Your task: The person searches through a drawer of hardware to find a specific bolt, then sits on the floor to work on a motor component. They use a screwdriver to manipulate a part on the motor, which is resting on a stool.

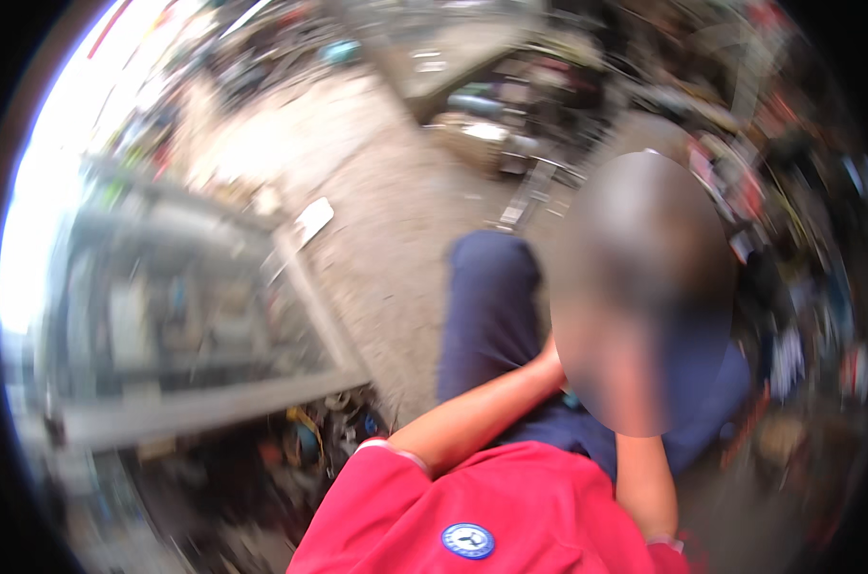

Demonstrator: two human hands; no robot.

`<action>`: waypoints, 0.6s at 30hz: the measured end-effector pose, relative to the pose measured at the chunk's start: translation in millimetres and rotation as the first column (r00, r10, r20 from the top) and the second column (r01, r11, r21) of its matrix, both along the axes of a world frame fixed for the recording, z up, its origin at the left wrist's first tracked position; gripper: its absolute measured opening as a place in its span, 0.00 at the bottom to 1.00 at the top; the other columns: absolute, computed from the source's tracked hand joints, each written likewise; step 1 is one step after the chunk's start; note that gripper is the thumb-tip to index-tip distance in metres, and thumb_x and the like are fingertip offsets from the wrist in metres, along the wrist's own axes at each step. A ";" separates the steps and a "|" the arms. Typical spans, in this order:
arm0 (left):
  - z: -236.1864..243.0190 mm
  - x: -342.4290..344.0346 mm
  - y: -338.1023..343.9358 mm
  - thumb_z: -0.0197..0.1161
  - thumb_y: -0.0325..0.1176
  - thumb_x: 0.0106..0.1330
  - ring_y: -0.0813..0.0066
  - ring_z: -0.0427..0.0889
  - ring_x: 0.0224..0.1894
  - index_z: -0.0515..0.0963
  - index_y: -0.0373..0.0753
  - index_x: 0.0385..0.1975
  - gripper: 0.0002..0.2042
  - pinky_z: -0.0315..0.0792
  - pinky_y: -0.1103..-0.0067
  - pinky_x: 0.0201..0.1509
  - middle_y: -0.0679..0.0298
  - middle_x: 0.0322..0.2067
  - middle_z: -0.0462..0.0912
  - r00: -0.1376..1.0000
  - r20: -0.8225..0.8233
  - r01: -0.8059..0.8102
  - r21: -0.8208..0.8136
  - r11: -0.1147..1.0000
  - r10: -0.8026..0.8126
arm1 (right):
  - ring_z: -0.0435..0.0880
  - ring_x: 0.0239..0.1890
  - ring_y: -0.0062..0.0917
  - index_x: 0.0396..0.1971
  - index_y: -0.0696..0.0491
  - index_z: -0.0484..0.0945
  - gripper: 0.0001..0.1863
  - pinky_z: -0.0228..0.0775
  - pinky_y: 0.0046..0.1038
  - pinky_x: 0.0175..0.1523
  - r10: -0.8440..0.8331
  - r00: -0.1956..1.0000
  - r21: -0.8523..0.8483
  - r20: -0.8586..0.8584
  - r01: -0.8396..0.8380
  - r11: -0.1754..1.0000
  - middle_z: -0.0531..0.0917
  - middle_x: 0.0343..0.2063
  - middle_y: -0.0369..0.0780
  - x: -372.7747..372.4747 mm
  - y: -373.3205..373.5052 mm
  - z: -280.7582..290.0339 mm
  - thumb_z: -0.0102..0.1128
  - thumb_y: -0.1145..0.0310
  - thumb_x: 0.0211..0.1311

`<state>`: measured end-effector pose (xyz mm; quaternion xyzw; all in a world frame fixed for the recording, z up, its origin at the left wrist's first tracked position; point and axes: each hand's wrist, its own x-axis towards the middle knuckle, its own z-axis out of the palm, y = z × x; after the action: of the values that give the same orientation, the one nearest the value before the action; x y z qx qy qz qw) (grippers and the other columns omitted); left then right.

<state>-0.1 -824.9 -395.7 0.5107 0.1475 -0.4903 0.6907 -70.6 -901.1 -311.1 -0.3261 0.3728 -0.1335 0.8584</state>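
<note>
Both of my arms reach forward over my lap, out of red short sleeves. My left forearm (486,407) runs up and to the right, and my left hand (579,337) lies inside a large blurred oval patch. Into the same patch, from below, rises my right forearm (646,488); my right hand (633,368) is a soft smear there. The two hands seem close together, near my legs in dark blue trousers (491,297). Their fingers, and anything they may hold, are hidden by the blur.
To my left stands a glass-sided cabinet (195,297) with a pale frame, cluttered parts beneath it. A white piece (314,220) lies by its corner on the concrete floor (376,182). Ahead is a second glass-topped case (434,57). Piled hardware (788,191) fills the right side.
</note>
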 end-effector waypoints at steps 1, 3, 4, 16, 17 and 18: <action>43.0 12.2 -1.1 0.54 0.35 0.70 0.80 0.74 0.18 0.77 0.36 0.33 0.09 0.65 0.81 0.18 0.66 0.19 0.76 0.981 0.010 0.193 -0.031 0.981 -0.193 | 0.76 0.28 0.20 0.37 0.60 0.75 0.09 0.68 0.20 0.28 0.056 0.996 -0.029 0.074 -0.054 0.998 0.79 0.32 0.40 -8.0 -13.6 -4.0 0.46 0.80 0.61; 36.2 7.7 16.4 0.54 0.32 0.70 0.75 0.79 0.20 0.76 0.32 0.35 0.09 0.71 0.79 0.22 0.63 0.22 0.79 0.964 0.265 0.060 -0.184 0.981 -0.009 | 0.76 0.30 0.22 0.41 0.60 0.75 0.10 0.69 0.21 0.30 0.057 0.998 -0.101 0.032 -0.053 0.993 0.79 0.33 0.41 -5.3 -2.9 -4.9 0.46 0.78 0.62; 50.2 6.0 25.4 0.55 0.30 0.69 0.73 0.81 0.21 0.76 0.30 0.37 0.08 0.74 0.78 0.25 0.60 0.24 0.80 0.924 0.380 0.041 -0.176 0.983 0.030 | 0.78 0.33 0.24 0.43 0.61 0.74 0.11 0.70 0.24 0.32 0.040 0.999 -0.095 0.002 -0.040 0.995 0.80 0.34 0.41 -8.9 -1.7 -2.3 0.46 0.78 0.62; 160.2 -19.6 131.2 0.60 0.40 0.65 0.48 0.82 0.39 0.73 0.40 0.46 0.15 0.77 0.62 0.37 0.54 0.38 0.81 0.186 0.927 -0.185 0.359 0.915 -0.326 | 0.75 0.59 0.43 0.52 0.66 0.72 0.30 0.65 0.44 0.68 0.454 0.787 0.104 0.419 -0.538 0.837 0.79 0.51 0.51 33.2 56.2 67.3 0.41 0.80 0.43; 161.6 -16.4 135.1 0.60 0.40 0.65 0.48 0.82 0.39 0.73 0.40 0.45 0.14 0.77 0.62 0.37 0.54 0.38 0.81 0.200 0.920 -0.219 0.378 0.900 -0.338 | 0.75 0.59 0.43 0.53 0.66 0.72 0.31 0.65 0.43 0.68 0.453 0.777 0.090 0.436 -0.539 0.838 0.78 0.53 0.51 37.9 66.7 72.7 0.41 0.80 0.43; 165.8 -12.2 139.6 0.60 0.41 0.66 0.49 0.82 0.39 0.73 0.41 0.43 0.13 0.77 0.62 0.38 0.53 0.37 0.81 0.206 0.923 -0.247 0.370 0.895 -0.325 | 0.74 0.60 0.43 0.54 0.66 0.72 0.31 0.65 0.42 0.68 0.450 0.768 0.117 0.455 -0.553 0.825 0.77 0.54 0.51 41.6 73.5 79.1 0.41 0.80 0.43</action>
<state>-12.3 -685.3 -229.9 0.8486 -0.2271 -0.0272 0.4770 -29.0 -827.5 -232.0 -0.2706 0.0970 0.0843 0.9541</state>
